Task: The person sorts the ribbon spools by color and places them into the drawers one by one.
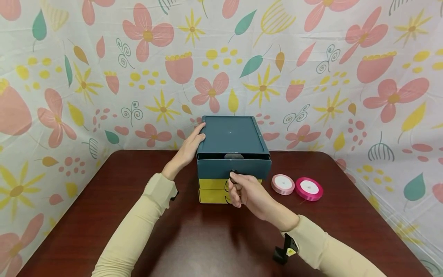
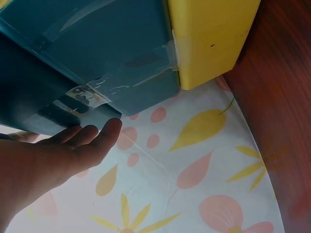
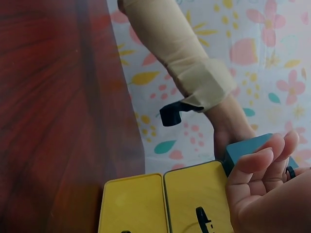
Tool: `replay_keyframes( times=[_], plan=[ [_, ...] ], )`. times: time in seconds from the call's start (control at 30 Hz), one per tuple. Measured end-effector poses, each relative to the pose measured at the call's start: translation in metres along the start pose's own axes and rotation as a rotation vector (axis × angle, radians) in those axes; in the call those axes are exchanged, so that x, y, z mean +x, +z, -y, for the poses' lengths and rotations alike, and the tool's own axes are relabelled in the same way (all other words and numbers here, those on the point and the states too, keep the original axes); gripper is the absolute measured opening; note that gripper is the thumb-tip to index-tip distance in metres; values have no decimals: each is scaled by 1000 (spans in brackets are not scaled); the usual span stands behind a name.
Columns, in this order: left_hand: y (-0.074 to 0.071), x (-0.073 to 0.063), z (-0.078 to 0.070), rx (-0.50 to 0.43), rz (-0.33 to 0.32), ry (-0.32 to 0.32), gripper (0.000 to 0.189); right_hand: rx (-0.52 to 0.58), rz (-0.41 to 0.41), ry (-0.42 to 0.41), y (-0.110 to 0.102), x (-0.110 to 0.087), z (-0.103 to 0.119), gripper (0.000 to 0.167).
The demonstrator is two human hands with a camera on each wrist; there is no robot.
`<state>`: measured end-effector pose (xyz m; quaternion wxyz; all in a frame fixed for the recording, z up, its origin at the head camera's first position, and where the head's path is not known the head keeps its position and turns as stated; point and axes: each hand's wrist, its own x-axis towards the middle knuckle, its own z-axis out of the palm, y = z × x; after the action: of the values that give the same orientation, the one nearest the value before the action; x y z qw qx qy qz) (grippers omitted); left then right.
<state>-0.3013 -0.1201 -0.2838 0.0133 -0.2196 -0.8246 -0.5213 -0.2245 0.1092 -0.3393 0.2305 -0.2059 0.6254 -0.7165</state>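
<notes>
A small drawer cabinet (image 1: 230, 134) with a dark blue top stands on the table. Its blue top drawer (image 1: 214, 169) sits slightly forward, leaving a narrow gap under the top panel. Below are two yellow drawers (image 1: 210, 196) with thin black loop handles. My left hand (image 1: 188, 151) rests against the cabinet's left side near the top; in the left wrist view its fingers (image 2: 111, 133) touch the blue wall. With thumb and fingers, my right hand (image 1: 255, 197) pinches the black handle (image 1: 233, 171) of the blue drawer. That handle is mostly hidden by the fingers.
Right of the cabinet lie a light pink ribbon roll (image 1: 283, 184) and a bright pink ribbon roll (image 1: 309, 189). A floral cloth (image 1: 214, 57) hangs behind the dark wooden table (image 1: 194, 238). Each wrist carries a small black camera mount.
</notes>
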Motion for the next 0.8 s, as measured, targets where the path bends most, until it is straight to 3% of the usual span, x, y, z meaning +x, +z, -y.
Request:
replay_keyframes(
  times=[0.07,0.3,0.5,0.8],
  plan=[
    [0,-1,-1,-5,-2,2,55,0,-7,2,-1,2,0,39],
    [3,18,38,-9,-39,29,56,-1,-41,19,-3,9,1,39],
    [3,17,34,-8,-29,5,55,10,-57,22,-6,14,2,39],
    [0,3,3,-4,-1,-11,55,18,-23,0,-12,20,-1,38]
  ],
)
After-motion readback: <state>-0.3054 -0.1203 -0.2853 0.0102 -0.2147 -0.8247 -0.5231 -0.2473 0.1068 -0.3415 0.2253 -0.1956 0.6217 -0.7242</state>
